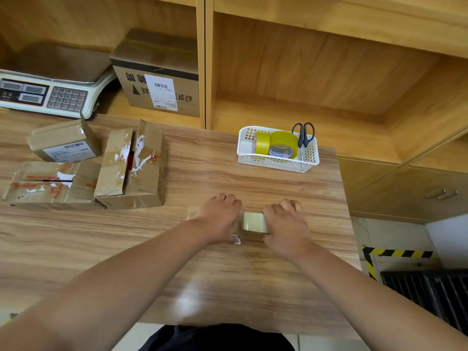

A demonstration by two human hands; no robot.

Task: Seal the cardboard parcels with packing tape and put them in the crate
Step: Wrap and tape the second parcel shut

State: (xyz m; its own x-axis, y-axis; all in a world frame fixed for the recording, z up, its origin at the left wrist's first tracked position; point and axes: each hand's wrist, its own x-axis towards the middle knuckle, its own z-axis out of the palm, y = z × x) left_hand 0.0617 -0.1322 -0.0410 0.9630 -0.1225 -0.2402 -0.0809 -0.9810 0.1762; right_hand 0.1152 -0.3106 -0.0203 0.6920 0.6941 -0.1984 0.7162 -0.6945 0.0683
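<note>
My right hand grips a roll of clear packing tape low over the wooden table. My left hand pinches the loose end of the tape, and a short clear strip stretches between the hands. Three cardboard parcels sit at the table's left: a large one with raised flaps, a flat one in front and a small labelled one behind. A black crate shows on the floor at the lower right.
A white basket at the table's back right holds two yellow tape rolls and scissors. On the shelf behind stand a weighing scale and a labelled carton. Yellow-black floor tape marks the crate's place.
</note>
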